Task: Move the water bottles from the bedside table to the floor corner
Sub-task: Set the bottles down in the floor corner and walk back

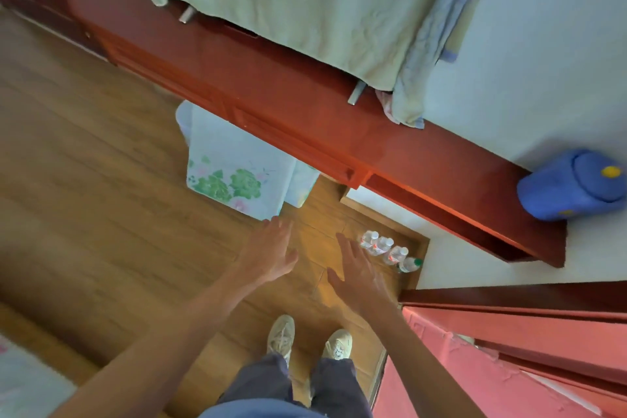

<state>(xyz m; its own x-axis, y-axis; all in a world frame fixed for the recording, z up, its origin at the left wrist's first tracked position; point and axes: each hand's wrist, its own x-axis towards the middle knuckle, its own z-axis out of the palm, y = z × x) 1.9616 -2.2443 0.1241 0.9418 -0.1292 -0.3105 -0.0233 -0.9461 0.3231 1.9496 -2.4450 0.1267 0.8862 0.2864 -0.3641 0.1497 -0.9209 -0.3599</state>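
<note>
A row of clear plastic water bottles [390,251] stands on the brown wooden floor [101,180], tucked into the corner. Just left of the bottles is the right hand [359,276], and further left the left hand [271,253]. Both have fingers [346,247] straight and spread, holding nothing. Beyond the bottles runs a red wooden shelf [305,105].

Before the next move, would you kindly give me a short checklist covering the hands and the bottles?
1. Left hand free: ok, fingers straight, holding nothing.
2. Right hand free: ok, open, holding nothing.
3. Water bottles in the corner: ok, they form a row on the floor.
4. Every bottle upright: cannot tell; the green-capped bottle at the row's end looks tilted.
5. No bottle left on the bedside table: cannot tell from this view.
</note>
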